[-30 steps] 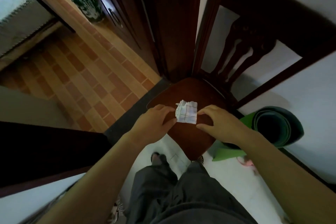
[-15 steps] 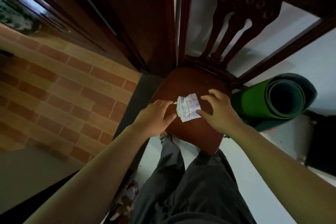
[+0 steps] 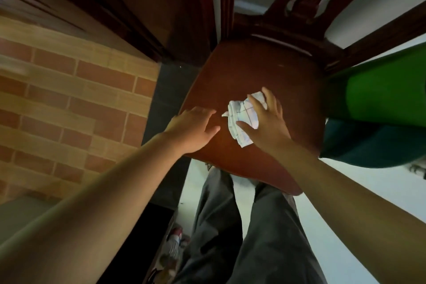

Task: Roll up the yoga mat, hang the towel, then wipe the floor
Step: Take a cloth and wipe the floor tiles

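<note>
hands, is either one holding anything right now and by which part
The right hand grips the crumpled white cloth on the chair seat by its right side. The left hand holds nothing.

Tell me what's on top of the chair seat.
A small crumpled white checked cloth lies on the chair seat, the right hand partly over it. The left hand hovers beside. Anything beneath the hands is hidden.

head cam | worn, looks steeply down | close over chair seat
</note>
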The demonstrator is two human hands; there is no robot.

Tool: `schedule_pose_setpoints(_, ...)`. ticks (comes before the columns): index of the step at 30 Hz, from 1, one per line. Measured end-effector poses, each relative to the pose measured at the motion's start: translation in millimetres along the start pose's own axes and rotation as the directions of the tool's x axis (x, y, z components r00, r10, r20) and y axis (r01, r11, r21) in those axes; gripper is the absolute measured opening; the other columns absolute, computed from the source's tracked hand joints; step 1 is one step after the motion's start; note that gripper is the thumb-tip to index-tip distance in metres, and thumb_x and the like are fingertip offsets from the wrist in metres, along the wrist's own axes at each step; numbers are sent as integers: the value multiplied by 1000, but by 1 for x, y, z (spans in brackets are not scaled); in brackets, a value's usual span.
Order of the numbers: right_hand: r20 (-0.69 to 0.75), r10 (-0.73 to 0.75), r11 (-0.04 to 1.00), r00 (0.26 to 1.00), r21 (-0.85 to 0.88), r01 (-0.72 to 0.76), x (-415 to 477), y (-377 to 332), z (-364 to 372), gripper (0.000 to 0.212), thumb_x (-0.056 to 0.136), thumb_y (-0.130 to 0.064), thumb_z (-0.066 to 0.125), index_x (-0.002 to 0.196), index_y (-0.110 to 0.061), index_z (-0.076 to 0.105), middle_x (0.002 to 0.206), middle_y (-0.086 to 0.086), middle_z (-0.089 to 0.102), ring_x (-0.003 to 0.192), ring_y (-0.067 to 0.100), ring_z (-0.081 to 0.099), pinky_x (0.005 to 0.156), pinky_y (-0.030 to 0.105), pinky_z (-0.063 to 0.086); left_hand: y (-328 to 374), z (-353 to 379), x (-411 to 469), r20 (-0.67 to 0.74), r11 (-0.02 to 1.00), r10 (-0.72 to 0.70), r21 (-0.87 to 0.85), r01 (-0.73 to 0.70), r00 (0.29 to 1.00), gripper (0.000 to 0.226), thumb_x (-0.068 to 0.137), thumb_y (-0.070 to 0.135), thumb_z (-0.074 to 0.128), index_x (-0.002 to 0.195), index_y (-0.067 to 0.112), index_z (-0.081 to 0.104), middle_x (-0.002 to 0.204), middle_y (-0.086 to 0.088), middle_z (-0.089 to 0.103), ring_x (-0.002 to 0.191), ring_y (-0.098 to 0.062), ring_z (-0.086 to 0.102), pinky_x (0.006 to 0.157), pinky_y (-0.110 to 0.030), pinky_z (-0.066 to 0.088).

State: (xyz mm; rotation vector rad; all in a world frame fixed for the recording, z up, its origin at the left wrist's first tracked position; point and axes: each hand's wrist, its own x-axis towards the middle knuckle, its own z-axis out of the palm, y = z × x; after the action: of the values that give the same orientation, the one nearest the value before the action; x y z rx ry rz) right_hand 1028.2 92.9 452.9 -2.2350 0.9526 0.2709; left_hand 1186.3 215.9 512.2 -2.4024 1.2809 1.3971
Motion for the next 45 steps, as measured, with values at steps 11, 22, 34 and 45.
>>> schedule_pose_setpoints(11,50,-87,940,995,-326,99,34,49,80,71,80,-65,49,139,-29,35,152,8,25,135,38,25,90,58,40,-28,45,48,15,984,-116,-133,117,993,56,94,51,36,143,25,28,147,-3,36,128,-23,43,102,-39,40)
schedule_pose_setpoints(22,53,-16,995,998,-98,21,-18,34,12,44,90,-41,54,130,-27,45,137,3,40,116,26,43,86,37,48,36,0,-15,-16,980,-44,-195,40,999,54,95,48,36,143,24,28,147,-2,37,130,-21,41,104,-38,37)
schedule_pose_setpoints(34,-273,267,958,924,179,-224,-204,-26,-148,42,88,-41,57,125,-22,51,128,-1,46,108,21,52,85,28,44,156,-73,-155,-61,958,271,-77,-275,961,52,95,47,38,143,32,26,150,5,29,135,-15,31,106,-37,32)
schedule_pose_setpoints(45,-542,581,810,607,464,-359,-362,22,-220,41,89,-39,55,129,-30,48,136,-3,40,113,20,47,88,32,47,331,-46,-203,25,794,586,180,-580,810,49,95,44,41,140,26,36,145,2,38,132,-14,36,104,-29,29)
